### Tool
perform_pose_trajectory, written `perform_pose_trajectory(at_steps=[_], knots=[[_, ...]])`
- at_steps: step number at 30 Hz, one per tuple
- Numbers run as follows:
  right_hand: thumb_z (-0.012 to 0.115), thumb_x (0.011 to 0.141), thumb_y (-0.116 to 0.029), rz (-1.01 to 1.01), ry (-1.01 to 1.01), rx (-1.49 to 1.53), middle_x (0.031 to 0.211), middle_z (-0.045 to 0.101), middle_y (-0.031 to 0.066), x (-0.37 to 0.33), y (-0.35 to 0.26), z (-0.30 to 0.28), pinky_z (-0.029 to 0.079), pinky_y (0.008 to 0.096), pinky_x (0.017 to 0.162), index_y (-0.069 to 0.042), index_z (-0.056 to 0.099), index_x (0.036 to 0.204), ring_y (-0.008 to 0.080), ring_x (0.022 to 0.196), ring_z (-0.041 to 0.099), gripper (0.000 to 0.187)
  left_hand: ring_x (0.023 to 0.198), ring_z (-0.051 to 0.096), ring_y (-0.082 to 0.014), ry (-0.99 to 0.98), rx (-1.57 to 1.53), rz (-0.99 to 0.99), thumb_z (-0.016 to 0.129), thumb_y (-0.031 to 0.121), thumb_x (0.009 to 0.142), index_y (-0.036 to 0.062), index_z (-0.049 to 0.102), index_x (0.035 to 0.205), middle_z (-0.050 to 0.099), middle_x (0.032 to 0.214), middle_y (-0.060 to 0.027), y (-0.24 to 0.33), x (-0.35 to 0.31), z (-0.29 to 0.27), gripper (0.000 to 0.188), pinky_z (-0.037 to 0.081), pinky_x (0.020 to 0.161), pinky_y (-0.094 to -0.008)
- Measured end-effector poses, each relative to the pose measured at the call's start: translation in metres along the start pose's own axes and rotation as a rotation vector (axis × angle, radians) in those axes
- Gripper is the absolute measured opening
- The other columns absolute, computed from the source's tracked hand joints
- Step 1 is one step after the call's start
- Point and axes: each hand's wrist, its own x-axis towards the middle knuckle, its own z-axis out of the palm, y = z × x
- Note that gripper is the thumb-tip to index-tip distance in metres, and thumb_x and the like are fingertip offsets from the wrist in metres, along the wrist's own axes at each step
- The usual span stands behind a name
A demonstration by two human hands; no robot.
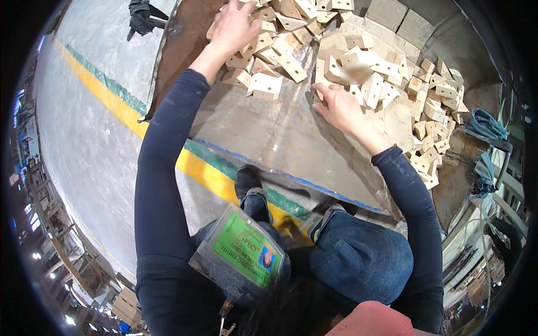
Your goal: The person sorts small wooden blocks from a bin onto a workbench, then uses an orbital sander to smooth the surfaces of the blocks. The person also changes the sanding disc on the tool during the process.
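Pale, drilled wooden blocks (265,87) with slanted ends, left hand (234,27) spread over some toward the table's (246,124) left edge, right hand (343,107) loosely open beside others, near edge bare.

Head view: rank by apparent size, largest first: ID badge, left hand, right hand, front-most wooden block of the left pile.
1. ID badge, though nearer the camera
2. Left hand and right hand: too alike to rank; top edge crops the left
3. Front-most wooden block
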Motion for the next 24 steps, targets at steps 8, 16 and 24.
perform_pose_trajectory(at_steps=[8, 16, 24], knots=[[0.066, 0.083, -0.037, -0.079, -0.063, -0.306, 0.114, 0.055, 0.0213, 0.054, -0.017, -0.034, 0.052, 0.0413, 0.077, -0.015, 0.054, 0.126, 0.0317, 0.09, 0.064, 0.05, 0.124, 0.043, -0.0233, 0.185, 0.388, 0.889, 0.063, 0.03, 0.076, 0.0154, 0.046, 0.131, 0.05, 0.127, -0.008, 0.06, 0.085, 0.108, 0.059, 0.025, 0.108, -0.0536], [0.057, 0.087, -0.031, 0.006, -0.026, -0.379, 0.069, 0.061, 0.0144, 0.052, 0.002, 0.024, 0.051, 0.0399, 0.057, -0.001, 0.052, 0.111, 0.0296, 0.068, 0.065, 0.039, 0.141, 0.02, -0.0255, -0.202, 0.353, 0.909, 0.06, 0.039, 0.07, 0.0015, 0.037, 0.139, 0.032, 0.148, -0.0119, 0.074, 0.099, 0.143, 0.082, 0.006, 0.112, -0.0595], [0.06, 0.077, -0.011, -0.001, 0.044, -0.23, 0.08, 0.061, 0.022, 0.055, 0.001, 0.021, 0.052, 0.0418, 0.058, 0.001, 0.051, 0.097, 0.0337, 0.068, 0.065, 0.025, 0.14, 0.022, -0.027, -0.153, 0.381, 0.943, 0.062, 0.045, 0.068, 0.0111, 0.047, 0.131, 0.035, 0.146, -0.0118, 0.064, 0.095, 0.147, 0.073, 0.01, 0.109, -0.0621]])
